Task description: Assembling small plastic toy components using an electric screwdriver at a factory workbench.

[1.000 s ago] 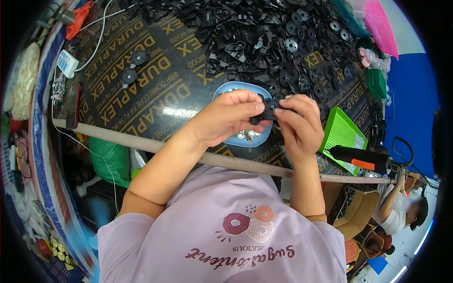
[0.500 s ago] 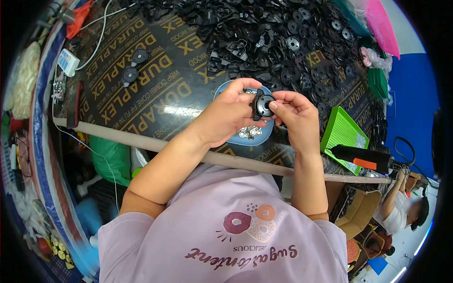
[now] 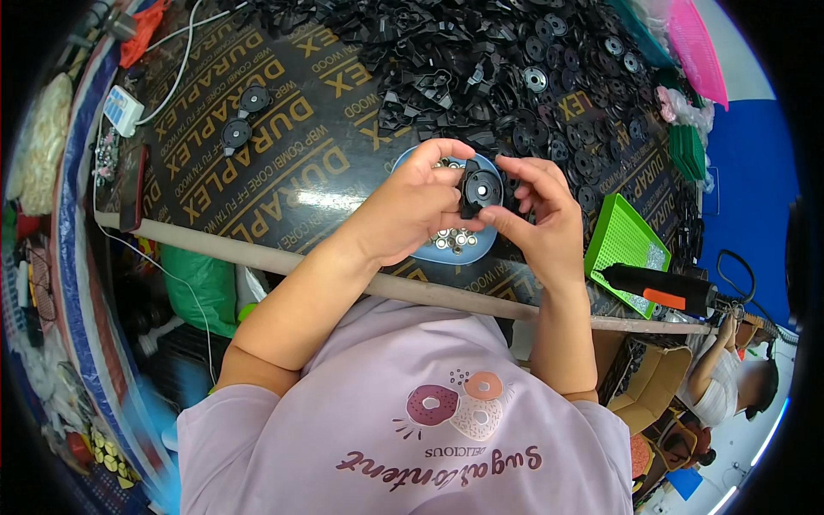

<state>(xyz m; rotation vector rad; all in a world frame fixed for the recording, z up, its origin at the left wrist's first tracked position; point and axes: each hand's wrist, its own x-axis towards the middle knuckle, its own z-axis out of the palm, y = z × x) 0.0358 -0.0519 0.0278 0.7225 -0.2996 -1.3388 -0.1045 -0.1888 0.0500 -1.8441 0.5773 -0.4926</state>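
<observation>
My left hand (image 3: 421, 202) is closed on a black plastic part (image 3: 481, 190), round and disc-like on its right face, with a small bright spot at its middle. Fingers of that hand wrap the part from the left, above and below. Close on the right, my right hand (image 3: 545, 215) has its thumb and fingers spread apart. Its thumb tip lies at the part's lower edge; whether it touches cannot be told. Under both hands stands a blue tray (image 3: 479, 253) with many small silver ring-shaped metal pieces (image 3: 451, 240), partly hidden by my left hand.
A heap of black plastic parts (image 3: 446, 86) covers the table's far side. Two round black parts (image 3: 237, 133) lie at left, near a phone (image 3: 133, 189). At right are a green basket (image 3: 614, 232) and a black tool with an orange patch (image 3: 657, 287). Another person (image 3: 721, 378) sits beyond.
The right hand's fingers have spread and moved off the front of the round part, leaving its face uncovered. My left hand keeps its hold in nearly the same place.
</observation>
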